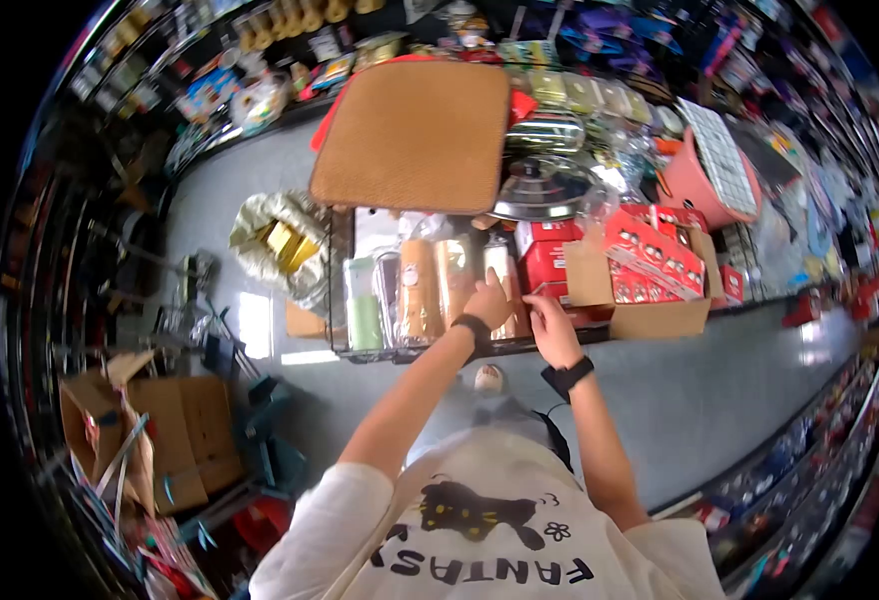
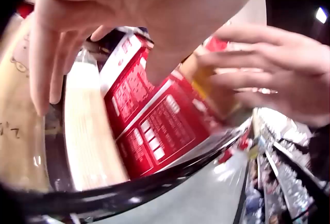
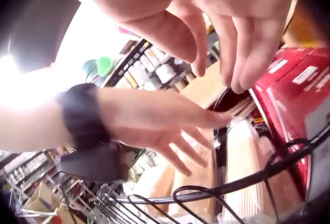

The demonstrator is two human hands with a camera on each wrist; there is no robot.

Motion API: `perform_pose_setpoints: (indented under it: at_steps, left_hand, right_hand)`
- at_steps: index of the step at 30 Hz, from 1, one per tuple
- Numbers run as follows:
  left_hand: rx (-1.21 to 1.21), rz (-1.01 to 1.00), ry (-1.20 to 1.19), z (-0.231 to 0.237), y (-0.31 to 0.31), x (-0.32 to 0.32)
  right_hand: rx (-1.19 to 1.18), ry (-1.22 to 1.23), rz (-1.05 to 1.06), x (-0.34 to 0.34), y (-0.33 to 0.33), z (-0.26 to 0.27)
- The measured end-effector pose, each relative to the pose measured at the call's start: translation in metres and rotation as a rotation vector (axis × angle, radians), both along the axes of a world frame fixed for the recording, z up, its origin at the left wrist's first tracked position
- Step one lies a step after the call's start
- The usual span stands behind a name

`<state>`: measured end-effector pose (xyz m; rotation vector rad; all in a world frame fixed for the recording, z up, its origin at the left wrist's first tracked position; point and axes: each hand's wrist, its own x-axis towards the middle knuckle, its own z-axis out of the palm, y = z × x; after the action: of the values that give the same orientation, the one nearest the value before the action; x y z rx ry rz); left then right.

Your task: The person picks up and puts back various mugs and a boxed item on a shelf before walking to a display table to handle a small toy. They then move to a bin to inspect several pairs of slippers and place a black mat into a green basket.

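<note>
My left hand (image 1: 487,302) hovers over a pale wrapped pack (image 1: 501,268) in a black wire bin (image 1: 400,352). In the left wrist view, the fingers of this hand (image 2: 139,7) hang spread above the pale pack (image 2: 90,126), beside red boxes (image 2: 167,126). My right hand (image 1: 554,332) is at the bin's front, by the red boxes (image 1: 548,262). Seen from the right wrist, this hand (image 3: 206,18) has loosely bent fingers holding nothing, with the left hand (image 3: 165,121) below it. Brown wrapped packs (image 1: 420,290) stand left of the pale one.
A brown mat (image 1: 415,135) covers the bin's back left, beside a glass lid (image 1: 543,188). To the right are an open carton (image 1: 660,318) of red packets and a pink basket (image 1: 705,172). A white sack (image 1: 260,262) and brown cartons (image 1: 190,440) stand at the left.
</note>
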<state>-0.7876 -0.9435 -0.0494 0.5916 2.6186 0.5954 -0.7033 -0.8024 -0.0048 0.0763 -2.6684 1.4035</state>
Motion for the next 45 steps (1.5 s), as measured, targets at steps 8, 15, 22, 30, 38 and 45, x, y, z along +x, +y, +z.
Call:
perform_pose_setpoints:
  at_steps: [8,15,22,30,38,45]
  left_hand:
    - [-0.278,-0.062,-0.179,-0.108,0.051,-0.038]
    - [-0.037,0.478,-0.539,-0.078,0.057,-0.045]
    - [0.060,0.275,-0.482,-0.152,0.052,-0.064]
    - [-0.333,-0.308,-0.008,-0.110,0.051,-0.081]
    - [-0.568,-0.414,0.294,-0.030,0.052,-0.108]
    - [0.063,-0.322,0.440,0.145,0.140,-0.103]
  right_hand:
    - [-0.341,-0.231,-0.550,0.139,0.002,0.037]
    - [-0.467,-0.326,-0.872,0.207,-0.030,0.030]
    - [-0.488,-0.328,-0.875,0.232,-0.014,0.010]
    - [-0.211,-0.359,-0.908,0.309,0.067,-0.011]
    - [-0.152,-0.350,-1.127,0.436,0.170,0.015]
    - [-0.207,-0.380,-1.286,0.520,0.213,-0.016]
